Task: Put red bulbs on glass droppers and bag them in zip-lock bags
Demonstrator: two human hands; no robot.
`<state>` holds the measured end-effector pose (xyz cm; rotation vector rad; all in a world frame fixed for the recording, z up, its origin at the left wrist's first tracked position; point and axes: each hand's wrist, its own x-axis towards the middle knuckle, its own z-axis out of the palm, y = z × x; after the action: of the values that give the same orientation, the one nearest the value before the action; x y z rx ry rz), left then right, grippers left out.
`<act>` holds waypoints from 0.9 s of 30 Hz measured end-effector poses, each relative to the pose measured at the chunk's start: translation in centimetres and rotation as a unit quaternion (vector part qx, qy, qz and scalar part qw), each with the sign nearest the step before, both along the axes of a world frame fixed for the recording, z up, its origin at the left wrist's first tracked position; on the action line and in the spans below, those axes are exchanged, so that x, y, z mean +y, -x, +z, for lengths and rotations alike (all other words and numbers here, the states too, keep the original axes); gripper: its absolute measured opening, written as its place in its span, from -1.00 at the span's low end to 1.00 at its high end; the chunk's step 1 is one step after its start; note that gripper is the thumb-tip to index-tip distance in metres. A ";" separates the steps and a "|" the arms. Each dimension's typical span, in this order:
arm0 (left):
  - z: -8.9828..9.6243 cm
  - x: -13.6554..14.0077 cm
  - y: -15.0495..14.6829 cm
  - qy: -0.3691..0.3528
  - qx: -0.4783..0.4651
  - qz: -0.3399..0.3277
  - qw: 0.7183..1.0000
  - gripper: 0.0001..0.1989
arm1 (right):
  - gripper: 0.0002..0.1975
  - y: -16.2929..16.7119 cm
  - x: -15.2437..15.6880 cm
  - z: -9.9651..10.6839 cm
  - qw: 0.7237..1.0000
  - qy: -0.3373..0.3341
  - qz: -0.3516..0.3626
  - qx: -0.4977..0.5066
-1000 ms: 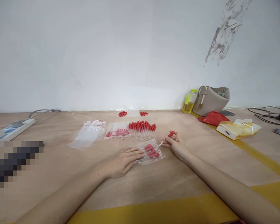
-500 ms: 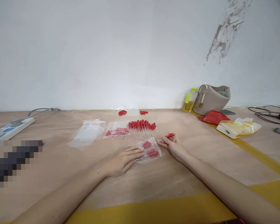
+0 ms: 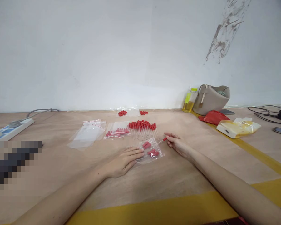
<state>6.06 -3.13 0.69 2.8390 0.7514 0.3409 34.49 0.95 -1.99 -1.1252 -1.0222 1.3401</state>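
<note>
My left hand (image 3: 124, 161) lies flat, fingers stretched out, with its fingertips on the left end of a clear zip bag (image 3: 144, 160). Several red rubber bulbs (image 3: 153, 153) show through that bag. Between the fingers and thumb of my right hand (image 3: 178, 145) is a dropper (image 3: 164, 139), held by its red bulb. Its thin clear tube points down-left to the zip edge of the bag; whether the tip is inside I cannot tell. Just beyond the bag, several more droppers (image 3: 142, 128) lie side by side, red bulbs away from me.
Flat empty zip bags (image 3: 87, 134) lie at left, beside a bag with red-bulbed pieces (image 3: 118, 126). Small red pieces (image 3: 122, 113) lie near the wall. A power strip (image 3: 16, 128) is far left; a bottle (image 3: 189, 101), handbag (image 3: 212, 100) and tissue pack (image 3: 234, 128) stand right.
My right hand has shifted slightly right, and the dropper's bulb is now mostly covered by my fingers. The lower red bulbs in the bag have shifted closer together. My left hand stays put.
</note>
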 end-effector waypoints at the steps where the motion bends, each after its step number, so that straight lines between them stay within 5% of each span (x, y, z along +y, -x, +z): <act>1: 0.0 0.0 0.0 0.000 0.000 -0.002 1.000 -0.60 | -0.67 -0.1 0.1 -0.1 1.000 -0.006 -0.009 -0.002; 8: -0.4 0.2 0.0 -0.001 -0.017 -0.002 1.000 -0.60 | -0.68 1.9 -0.9 -0.3 0.989 -0.058 0.006 -0.138; 18: -0.4 0.3 0.0 0.005 0.001 -0.010 1.000 -0.59 | -0.71 2.5 -0.9 -1.3 0.933 -0.159 0.025 -0.322; 23: -0.2 0.2 0.0 0.011 -0.014 -0.016 1.000 -0.60 | -0.67 3.3 -1.9 -0.3 0.923 -0.222 0.093 -0.299; 27: -0.1 0.1 0.0 0.013 -0.022 -0.022 0.999 -0.60 | -0.70 3.7 -2.0 -0.1 0.962 -0.133 0.106 -0.215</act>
<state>6.03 -2.99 0.59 2.8087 0.6778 0.3829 30.80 -1.07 -2.08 -1.1485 -1.6284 1.0967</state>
